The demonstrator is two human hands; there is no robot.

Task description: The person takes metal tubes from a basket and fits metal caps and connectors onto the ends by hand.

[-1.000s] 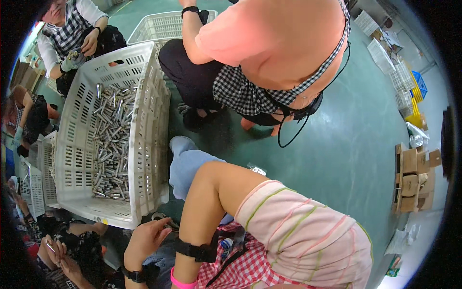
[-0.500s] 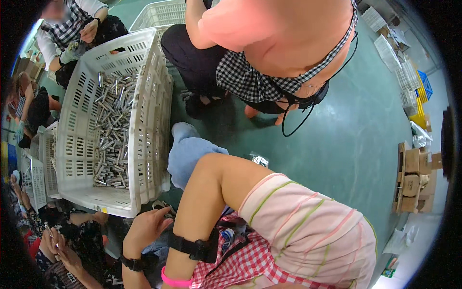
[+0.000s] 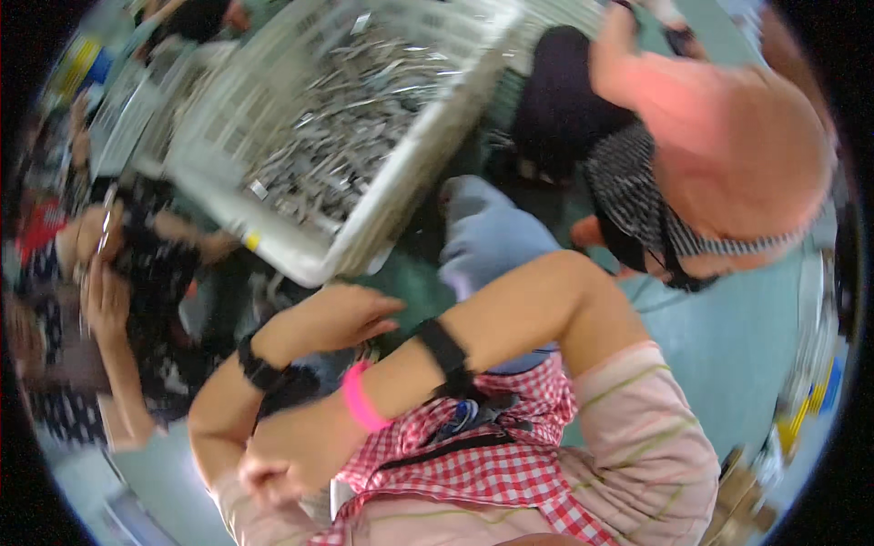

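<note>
My left hand [image 3: 341, 314] is held over my lap, below the near corner of a white plastic crate. Its fingers stretch to the right, slightly bent and apart, with nothing in them; a black band circles its wrist. My right forearm crosses in front of my body, wearing a black strap and a pink wristband [image 3: 362, 398]. At its end my right hand [image 3: 296, 455] lies near my left elbow and sleeve. Its fingers look curled but are blurred, so I cannot see whether they grip anything. The crate [image 3: 214, 196] holds many shiny metal tube-like pieces [image 3: 350, 127].
A person in a pink top [image 3: 692, 109] sits at the right, beyond my knee [image 3: 492, 241]. At the left, another person's hand [image 3: 107, 296] holds a thin metal piece. More white crates [image 3: 137, 118] stand past the big one. Boxes [image 3: 742, 496] lie at the far right.
The view has swung, so the crate and the person in pink now appear farther right and tilted. My right hand has come into view near my left elbow. Both hands appear higher in the picture.
</note>
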